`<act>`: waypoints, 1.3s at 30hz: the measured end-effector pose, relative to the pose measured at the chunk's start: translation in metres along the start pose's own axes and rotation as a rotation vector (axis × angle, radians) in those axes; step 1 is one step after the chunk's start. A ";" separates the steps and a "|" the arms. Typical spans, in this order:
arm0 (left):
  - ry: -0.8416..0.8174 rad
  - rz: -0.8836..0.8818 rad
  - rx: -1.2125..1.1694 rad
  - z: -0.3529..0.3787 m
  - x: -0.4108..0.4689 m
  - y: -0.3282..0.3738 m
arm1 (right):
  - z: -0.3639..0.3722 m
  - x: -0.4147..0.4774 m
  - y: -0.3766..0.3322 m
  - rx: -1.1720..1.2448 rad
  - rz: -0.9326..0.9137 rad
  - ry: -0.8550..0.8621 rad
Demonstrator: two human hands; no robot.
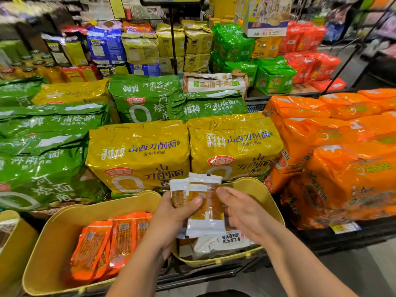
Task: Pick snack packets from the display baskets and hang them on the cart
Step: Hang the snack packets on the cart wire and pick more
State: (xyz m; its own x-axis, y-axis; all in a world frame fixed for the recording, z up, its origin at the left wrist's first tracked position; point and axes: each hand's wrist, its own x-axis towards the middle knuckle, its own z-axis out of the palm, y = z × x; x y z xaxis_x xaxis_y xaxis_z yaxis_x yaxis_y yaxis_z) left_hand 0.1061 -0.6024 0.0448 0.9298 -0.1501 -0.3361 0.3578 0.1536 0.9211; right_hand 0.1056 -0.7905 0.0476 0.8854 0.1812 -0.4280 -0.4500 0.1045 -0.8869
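Snack packets (205, 202), a small stack with white ends and clear windows, stand upright in the left hand (173, 213), thumb pressed across the front and fingers curled behind. The right hand (242, 211) meets their right edge; whether it pinches them I cannot tell. Just under both hands sits a yellow basket (263, 189), and lower left of them lie orange packets (102, 247).

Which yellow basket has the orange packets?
The middle basket, with orange packets beside the left hand. The right basket holds white packets instead.
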 end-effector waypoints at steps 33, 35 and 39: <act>0.204 -0.096 0.921 0.020 0.022 -0.022 | -0.071 0.007 0.019 -0.701 0.009 0.490; 0.188 -0.108 0.998 0.025 0.022 -0.026 | -0.065 0.008 0.024 -0.841 -0.022 0.486; 0.186 0.056 1.181 0.022 0.020 -0.030 | -0.054 0.013 0.033 -1.189 -0.187 0.456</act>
State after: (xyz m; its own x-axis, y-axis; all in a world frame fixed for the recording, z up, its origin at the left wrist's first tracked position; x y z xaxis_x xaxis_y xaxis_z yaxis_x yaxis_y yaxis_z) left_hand 0.1123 -0.6319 0.0143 0.9747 -0.0135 -0.2231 0.1059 -0.8512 0.5140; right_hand 0.1085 -0.8372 0.0036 0.9890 -0.1152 -0.0928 -0.1448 -0.8820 -0.4483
